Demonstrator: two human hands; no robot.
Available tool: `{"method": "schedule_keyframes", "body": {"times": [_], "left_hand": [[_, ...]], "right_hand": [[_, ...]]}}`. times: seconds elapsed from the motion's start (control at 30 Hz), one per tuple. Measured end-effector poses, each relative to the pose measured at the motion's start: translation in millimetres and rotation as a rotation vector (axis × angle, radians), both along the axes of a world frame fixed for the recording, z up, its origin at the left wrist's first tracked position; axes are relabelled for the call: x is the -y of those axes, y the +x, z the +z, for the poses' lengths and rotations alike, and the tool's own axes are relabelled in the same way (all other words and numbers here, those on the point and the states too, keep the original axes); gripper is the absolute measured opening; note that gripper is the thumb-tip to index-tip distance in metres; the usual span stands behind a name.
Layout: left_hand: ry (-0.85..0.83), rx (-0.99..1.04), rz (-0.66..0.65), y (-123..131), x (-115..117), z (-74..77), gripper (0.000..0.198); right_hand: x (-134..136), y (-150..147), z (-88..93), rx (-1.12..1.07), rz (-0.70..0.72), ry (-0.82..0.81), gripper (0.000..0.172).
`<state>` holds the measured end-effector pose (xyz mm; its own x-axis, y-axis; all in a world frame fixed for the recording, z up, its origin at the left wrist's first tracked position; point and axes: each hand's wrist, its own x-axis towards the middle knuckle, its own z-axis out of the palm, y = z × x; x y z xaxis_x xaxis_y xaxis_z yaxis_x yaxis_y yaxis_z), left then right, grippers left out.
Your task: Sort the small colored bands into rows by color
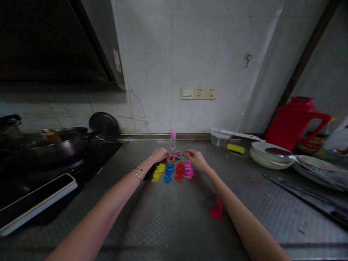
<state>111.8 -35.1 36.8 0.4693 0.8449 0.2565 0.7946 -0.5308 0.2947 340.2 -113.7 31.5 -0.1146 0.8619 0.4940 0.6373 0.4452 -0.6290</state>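
Small loops that look like rubber bands lie on the metal counter in front of me. A mixed-colour pile (174,156) sits between my two hands. Nearer to me are a yellow pile (158,172), a blue pile (169,173), a red pile (179,172) and a pink pile (188,169). My left hand (160,154) is at the left edge of the mixed pile, its fingers curled together. A dark patch beside its wrist is partly hidden. My right hand (197,160) hovers by the pink pile, fingertips drawn together; anything in them is too small to see.
Behind the mixed pile stands a clear bottle (173,141) with a pink cap. On the left are a pan (58,145) on the stove and a white-edged device (40,203). On the right are bowls (269,161), a knife (301,194) and a red thermos (290,123). A red item (216,211) lies near my right forearm.
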Motion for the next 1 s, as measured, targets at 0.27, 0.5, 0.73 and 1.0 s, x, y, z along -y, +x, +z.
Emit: {"method": "schedule_keyframes", "body": {"times": [0.27, 0.5, 0.73, 1.0], "left_hand": [[0.063, 0.040, 0.085, -8, -2, 4.3, 0.014], [0.000, 0.097, 0.130, -25, -12, 17.7, 0.010], [-0.092, 0.109, -0.217, -5, 7, 48.1, 0.019], [-0.209, 0.243, -0.363, 18, 46, 54.1, 0.021]], "right_hand": [[-5, 7, -8.4, 0.024, -0.004, -0.005, 0.032], [-7, 9, -12.3, 0.028, 0.006, 0.001, 0.031], [3, -17, 2.6, -0.088, 0.054, -0.037, 0.029], [1, -42, -2.3, -0.258, 0.246, -0.120, 0.042]]}}
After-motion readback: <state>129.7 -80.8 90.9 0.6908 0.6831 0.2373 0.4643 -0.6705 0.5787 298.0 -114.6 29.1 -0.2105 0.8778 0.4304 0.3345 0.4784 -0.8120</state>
